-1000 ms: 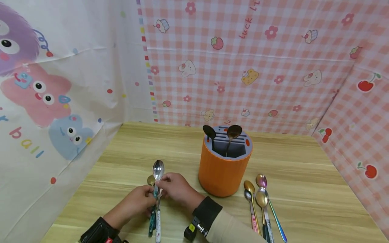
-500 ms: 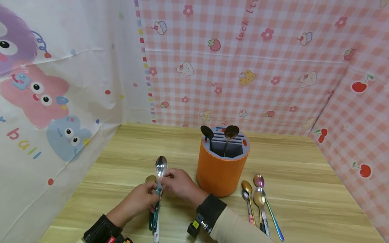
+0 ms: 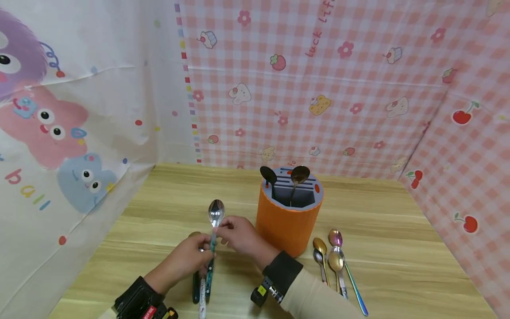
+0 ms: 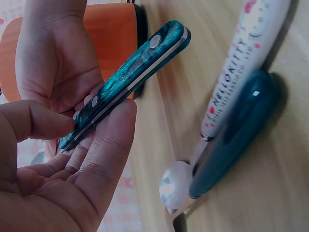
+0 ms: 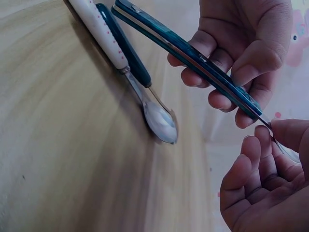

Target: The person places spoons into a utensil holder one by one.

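A steel spoon [image 3: 216, 212] with a teal marbled handle [image 4: 123, 72] is held above the table by both hands. My left hand [image 3: 186, 258] pinches the handle between thumb and fingers. With thumb and fingertips, my right hand [image 3: 244, 237] pinches the neck just below the bowl. Below lie two more spoons side by side: one has a white Hello Kitty handle [image 4: 236, 72], the other a glossy dark green handle [image 5: 123, 48]. In the head view, my left hand partly covers both of them.
An orange cylindrical utensil holder [image 3: 287, 230] with a grey slotted top stands beyond my right hand. It holds a black spoon [image 3: 268, 174] and a bronze-toned ladle-like spoon [image 3: 299, 174]. Several spoons [image 3: 336, 261] lie to its right. Patterned cloth [image 3: 255, 79] borders the wooden table.
The teal-handled spoon has risen and shifted right, off the other two spoons, carried by both hands. The head view has turned slightly. The holder and the right-hand spoons stay put.
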Demonstrator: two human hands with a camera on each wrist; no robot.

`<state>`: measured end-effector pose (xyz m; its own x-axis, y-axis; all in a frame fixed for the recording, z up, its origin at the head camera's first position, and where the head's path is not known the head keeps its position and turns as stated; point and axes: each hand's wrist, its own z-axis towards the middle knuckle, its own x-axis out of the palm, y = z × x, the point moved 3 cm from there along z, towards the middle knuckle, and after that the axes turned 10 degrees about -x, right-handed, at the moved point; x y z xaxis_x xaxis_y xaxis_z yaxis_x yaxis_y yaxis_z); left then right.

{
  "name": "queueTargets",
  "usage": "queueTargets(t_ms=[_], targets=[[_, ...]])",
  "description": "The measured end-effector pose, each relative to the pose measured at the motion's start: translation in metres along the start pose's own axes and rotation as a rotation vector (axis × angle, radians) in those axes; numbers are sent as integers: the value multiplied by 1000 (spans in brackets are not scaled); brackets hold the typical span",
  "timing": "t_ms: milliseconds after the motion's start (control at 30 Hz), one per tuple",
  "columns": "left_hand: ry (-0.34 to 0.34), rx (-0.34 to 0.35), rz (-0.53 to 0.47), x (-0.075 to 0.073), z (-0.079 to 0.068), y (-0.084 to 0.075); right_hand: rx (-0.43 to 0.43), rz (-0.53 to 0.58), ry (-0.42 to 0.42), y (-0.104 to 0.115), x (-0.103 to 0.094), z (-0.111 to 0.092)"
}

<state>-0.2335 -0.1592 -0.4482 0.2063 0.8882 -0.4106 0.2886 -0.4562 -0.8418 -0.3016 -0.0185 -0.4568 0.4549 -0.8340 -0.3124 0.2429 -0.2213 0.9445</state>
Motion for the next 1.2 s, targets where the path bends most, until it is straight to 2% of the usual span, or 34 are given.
queueTargets(t_ms=[233,567,1000,1200], targets=[[2,6,-2,2,0,-12,-15,0,-35,11,-11,-3],[-23,137,11,1,-3,-26,-103,-11,-71,25,-25,-9],[50,271,32,5,-7,-51,-157,-37,-101,48,-45,-25],[80,297,43,6,-13,-63,-177,-26,-95,59,-53,-32]])
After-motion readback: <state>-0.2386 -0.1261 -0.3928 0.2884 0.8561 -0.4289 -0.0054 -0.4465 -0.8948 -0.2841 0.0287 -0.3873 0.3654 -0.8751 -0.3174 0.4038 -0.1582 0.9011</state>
